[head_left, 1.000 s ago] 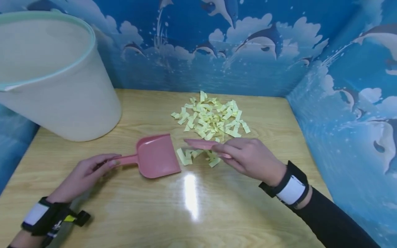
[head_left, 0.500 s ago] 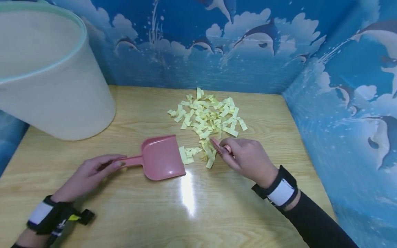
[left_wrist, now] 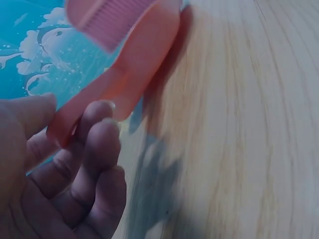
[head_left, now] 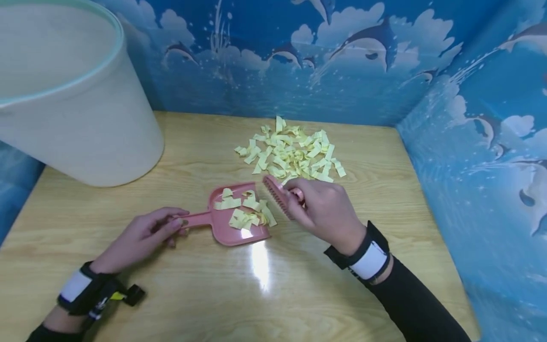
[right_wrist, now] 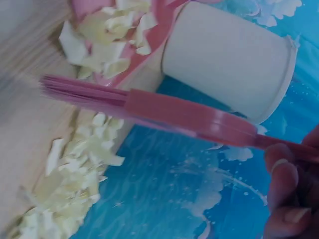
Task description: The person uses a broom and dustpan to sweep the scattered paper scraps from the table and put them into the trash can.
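My left hand (head_left: 147,236) grips the handle of a pink dustpan (head_left: 222,232) low over the wooden table. Several pale yellow paper scraps (head_left: 241,219) lie in the pan, and one pokes out past its front lip. My right hand (head_left: 325,211) holds a small pink brush (head_left: 277,194) just right of that lip, bristles toward the pan. In the right wrist view the brush (right_wrist: 179,117) shows side on, its bristles free of scraps. The left wrist view shows thumb and fingers around the end of the dustpan handle (left_wrist: 94,94). Behind the brush a larger pile of scraps (head_left: 295,152) is spread out.
A tall white bin (head_left: 85,114) with a pale green rim stands at the back left of the table (head_left: 299,294). Blue dolphin-print sheeting (head_left: 273,71) closes off the back and right sides.
The near scraps have been swept from the table into the dustpan. My right hand has moved left with the brush, which has lifted. The dustpan has shifted slightly right.
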Motion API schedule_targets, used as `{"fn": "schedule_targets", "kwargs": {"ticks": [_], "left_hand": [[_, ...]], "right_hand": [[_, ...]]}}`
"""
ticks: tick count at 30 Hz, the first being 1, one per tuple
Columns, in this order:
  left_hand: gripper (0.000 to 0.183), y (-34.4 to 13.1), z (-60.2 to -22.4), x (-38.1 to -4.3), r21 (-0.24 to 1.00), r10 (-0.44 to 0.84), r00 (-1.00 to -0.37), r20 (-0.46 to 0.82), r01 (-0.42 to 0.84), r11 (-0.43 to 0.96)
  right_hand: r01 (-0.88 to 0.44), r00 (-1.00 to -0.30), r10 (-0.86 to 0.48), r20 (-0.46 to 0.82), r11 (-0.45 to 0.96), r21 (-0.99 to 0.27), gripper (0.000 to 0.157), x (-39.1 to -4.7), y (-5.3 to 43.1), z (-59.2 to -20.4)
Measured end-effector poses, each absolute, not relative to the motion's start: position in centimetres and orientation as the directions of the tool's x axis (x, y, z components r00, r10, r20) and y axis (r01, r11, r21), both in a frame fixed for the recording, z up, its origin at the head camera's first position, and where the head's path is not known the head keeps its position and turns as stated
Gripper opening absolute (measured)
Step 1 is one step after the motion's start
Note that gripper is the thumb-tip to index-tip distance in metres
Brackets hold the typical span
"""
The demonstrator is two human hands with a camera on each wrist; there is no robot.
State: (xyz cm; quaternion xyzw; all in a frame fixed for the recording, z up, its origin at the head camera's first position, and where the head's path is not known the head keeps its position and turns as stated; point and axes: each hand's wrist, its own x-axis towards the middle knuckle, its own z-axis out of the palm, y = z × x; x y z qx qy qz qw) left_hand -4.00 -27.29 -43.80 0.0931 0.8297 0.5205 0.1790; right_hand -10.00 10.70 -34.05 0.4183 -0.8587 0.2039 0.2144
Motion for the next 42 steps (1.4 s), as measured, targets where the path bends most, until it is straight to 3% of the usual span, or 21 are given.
{"fn": "schedule_targets", "kwargs": {"ticks": [7,21,32,37,42], "left_hand": [[0.037,-27.0,-43.7,-3.8,0.876,0.32,-0.929,-0.186,-0.009,0.481],[0.034,-26.0,-44.1,-3.9,0.907,0.314,-0.937,-0.154,-0.008,0.422],[0.04,-26.3,-43.9,-3.6,0.934,0.142,-0.987,-0.071,-0.016,0.356],[0.04,-27.8,-41.3,-3.4,0.935,0.024,-0.999,-0.036,-0.025,0.354],[0.034,-30.8,-35.6,-3.8,0.916,-0.082,-0.996,0.03,-0.005,0.401]], "right_hand": [[-0.761,-0.618,-0.623,0.479,0.627,-0.166,0.015,-9.9,10.8,-35.7],[-0.851,-0.508,-0.679,0.53,0.491,-0.187,0.01,-9.6,4.8,-34.7],[-0.826,-0.526,-0.538,0.658,0.508,-0.244,0.023,-10.1,7.8,-31.1],[-0.792,-0.557,-0.468,0.687,0.548,-0.269,0.028,-10.2,10.9,-31.0],[-0.738,-0.643,-0.434,0.63,0.569,-0.362,0.033,-9.8,14.1,-33.0]]}}
